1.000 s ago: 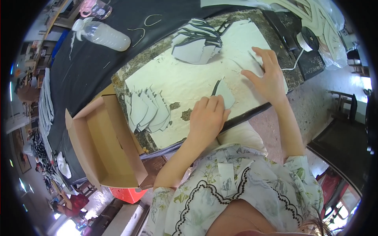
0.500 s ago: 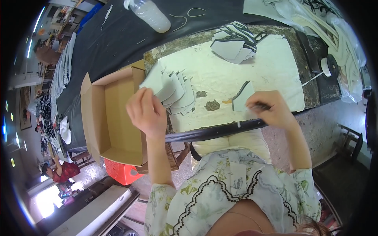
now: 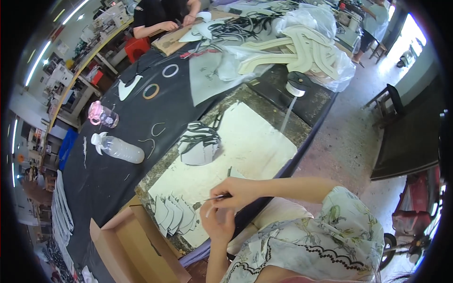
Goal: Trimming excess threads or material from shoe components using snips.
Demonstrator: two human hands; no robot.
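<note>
My right hand (image 3: 238,192) is closed around a small dark pointed tool (image 3: 221,196), whose thin tip sticks out to the left. Just below that tip is my left hand (image 3: 218,222), fingers bent, with a small whitish sliver at them too small to name. Beyond my right hand, mostly covered by it, lies a pale curved piece (image 3: 236,173) with a black edge. A fan of overlapping white pieces (image 3: 173,214) rests on the white sheet to the left. Farther off on the sheet sits a pile of black-edged white pieces (image 3: 199,150).
The white sheet (image 3: 255,137) covers a worn board (image 3: 158,174). An open cardboard box (image 3: 137,240) stands at the near left. A ribbon spool (image 3: 296,85), a milky bottle (image 3: 120,148), tape rings (image 3: 151,91) and plastic-wrapped cream parts (image 3: 302,52) lie around. Another person (image 3: 163,19) works across the table.
The view has swung to the right, bringing in the far table and the other person. My left hand has left the white fan's corner and come up beside my right hand and the tool.
</note>
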